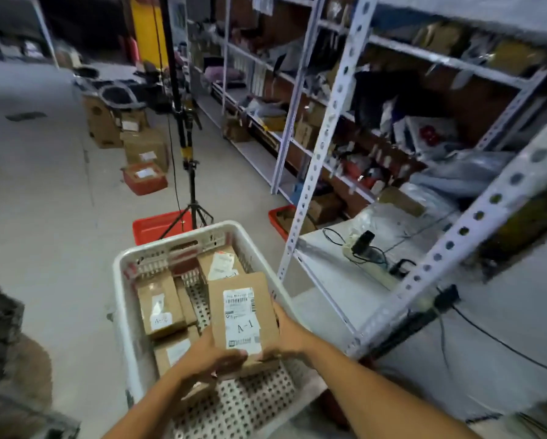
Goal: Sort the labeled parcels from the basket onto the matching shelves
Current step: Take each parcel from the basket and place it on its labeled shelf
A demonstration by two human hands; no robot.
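Note:
A white perforated basket [120, 280] stands on the floor in front of me with several brown cardboard parcels in it. Both hands hold one flat brown parcel [242, 315] above the basket's right side; its white label reads "A-1". My left hand [216, 356] grips its near left corner. My right hand [286, 331] grips its right edge. Inside the basket, a parcel with a handwritten label [161, 304] lies at the left, another parcel [219, 263] at the far end, and a third parcel [172, 351] under my left wrist.
White metal shelving [326, 134] full of parcels runs along the right; its low shelf [329, 248] holds cables and a power strip. A tripod [191, 198] stands just beyond the basket, beside red baskets [153, 228] and cardboard boxes [145, 147] on the concrete floor.

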